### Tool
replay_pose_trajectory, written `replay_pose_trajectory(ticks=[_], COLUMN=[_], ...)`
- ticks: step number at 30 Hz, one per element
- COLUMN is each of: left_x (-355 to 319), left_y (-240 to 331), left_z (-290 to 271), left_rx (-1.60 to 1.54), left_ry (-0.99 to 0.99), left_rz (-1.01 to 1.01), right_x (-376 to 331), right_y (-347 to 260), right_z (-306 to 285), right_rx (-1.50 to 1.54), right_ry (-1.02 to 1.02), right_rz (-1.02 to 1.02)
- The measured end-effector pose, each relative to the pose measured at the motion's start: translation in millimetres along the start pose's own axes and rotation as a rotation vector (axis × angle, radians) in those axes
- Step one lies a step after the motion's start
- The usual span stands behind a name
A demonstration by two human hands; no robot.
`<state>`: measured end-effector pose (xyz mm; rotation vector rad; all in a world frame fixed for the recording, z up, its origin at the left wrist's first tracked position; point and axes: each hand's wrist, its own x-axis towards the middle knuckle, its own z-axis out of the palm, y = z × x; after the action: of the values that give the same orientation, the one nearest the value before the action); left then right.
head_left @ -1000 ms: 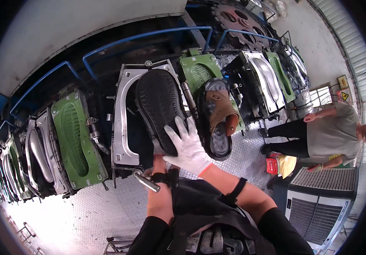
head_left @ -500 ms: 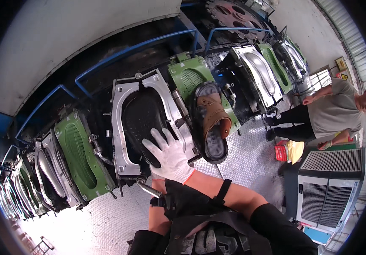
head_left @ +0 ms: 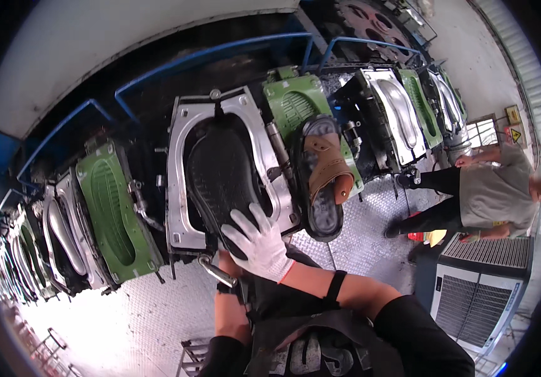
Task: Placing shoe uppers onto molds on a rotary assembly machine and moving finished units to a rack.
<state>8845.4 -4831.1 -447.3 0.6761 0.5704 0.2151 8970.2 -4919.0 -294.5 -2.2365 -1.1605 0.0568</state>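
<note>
A black shoe sole (head_left: 223,166) lies in the opening of a silver metal mold (head_left: 179,188) in front of me. My right hand (head_left: 261,245), in a white knit glove, rests on the heel end of the sole with its fingers spread. My left forearm (head_left: 229,308) rises beside it; the left hand itself is hidden behind the right glove and the mold's lower edge. Close by, a metal fitting (head_left: 219,271) juts out below the mold. Right of the mold, a brown sandal (head_left: 326,169) with a black footbed lies over a green mold half (head_left: 295,100).
Another green mold half (head_left: 110,213) and more silver molds (head_left: 63,235) line the left. Blue rails (head_left: 214,55) run behind. At right a person (head_left: 493,195) stands near a grey air cooler (head_left: 471,308). The floor is patterned metal plate (head_left: 371,220).
The view has shifted slightly. My right hand has slid a little toward me along the sole, whose heel end now sits nearer the mold's lower edge. The other person's legs have moved apart.
</note>
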Motion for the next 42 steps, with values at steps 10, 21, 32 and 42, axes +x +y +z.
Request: replay_pose_trajectory(ticks=[10, 21, 32, 42], left_x=[0, -8, 17, 67], left_y=[3, 10, 30, -1], left_z=[19, 34, 64, 13], left_rx=[-0.215, -0.198, 0.000, 0.364], left_ry=[0.026, 0.227, 0.161, 0.396], left_rz=[-0.094, -0.201, -0.037, 0.123], right_x=[48, 116, 162, 59], right_y=[8, 77, 138, 202], right_z=[-22, -105, -166, -235], right_rx=[0.037, 1.340, 1.206, 2.059], right_ry=[0.049, 0.219, 0.424, 0.599], right_rz=[0.031, 0.594, 0.227, 0.668])
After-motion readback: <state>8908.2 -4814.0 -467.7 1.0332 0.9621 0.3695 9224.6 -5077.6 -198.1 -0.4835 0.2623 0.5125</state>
